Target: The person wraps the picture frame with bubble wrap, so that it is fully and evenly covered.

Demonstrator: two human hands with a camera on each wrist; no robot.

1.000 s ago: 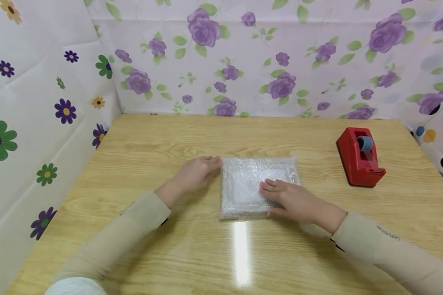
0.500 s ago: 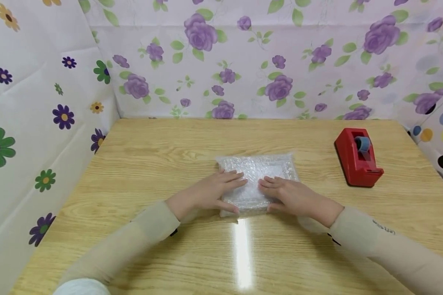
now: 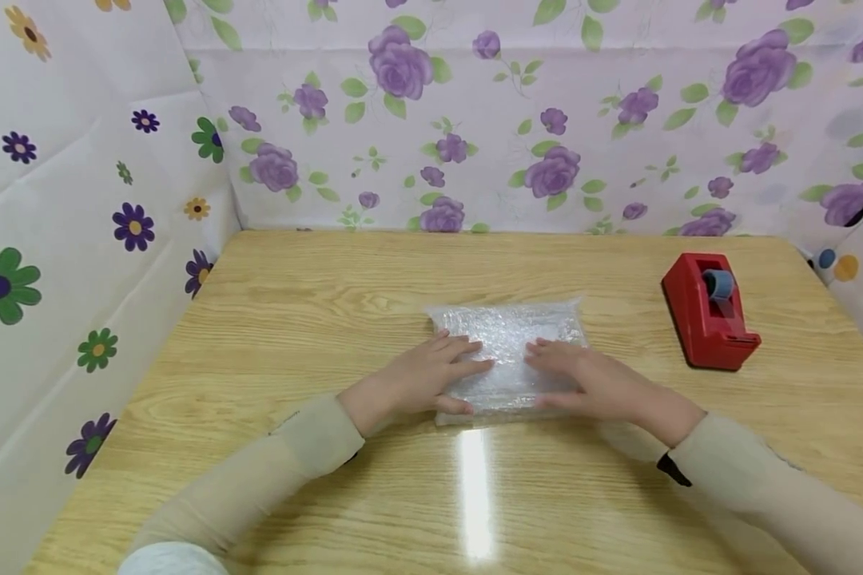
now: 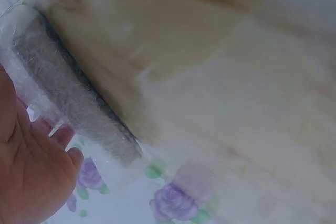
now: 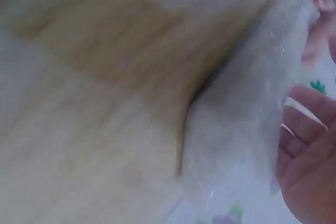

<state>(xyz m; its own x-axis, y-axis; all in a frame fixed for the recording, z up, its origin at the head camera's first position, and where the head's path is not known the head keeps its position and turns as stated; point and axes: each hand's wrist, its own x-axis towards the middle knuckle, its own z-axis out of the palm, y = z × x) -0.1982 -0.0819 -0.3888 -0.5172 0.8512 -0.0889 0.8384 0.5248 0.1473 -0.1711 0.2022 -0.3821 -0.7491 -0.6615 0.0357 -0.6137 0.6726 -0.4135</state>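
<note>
A flat rectangular package wrapped in clear bubble wrap (image 3: 507, 326) lies on the wooden table in the head view. My left hand (image 3: 431, 374) rests on its left part with fingers spread. On the right part lies my right hand (image 3: 597, 379), fingers fairly straight and pointing inward. In the left wrist view, the package's wrapped side (image 4: 73, 93) shows beside the palm of the left hand (image 4: 34, 166). The right wrist view shows the bubble wrap (image 5: 236, 93) puffed out at its side, with the right hand (image 5: 310, 150) along its top.
A red tape dispenser (image 3: 710, 315) with a roll of tape (image 3: 719, 284) stands at the right of the wooden table (image 3: 309, 279). A flowered sheet (image 3: 475, 120) hangs behind the table, and another patterned sheet (image 3: 57, 263) runs along the left.
My left hand has moved from beside the package's left edge onto its top. The right hand has shifted slightly right on the wrap.
</note>
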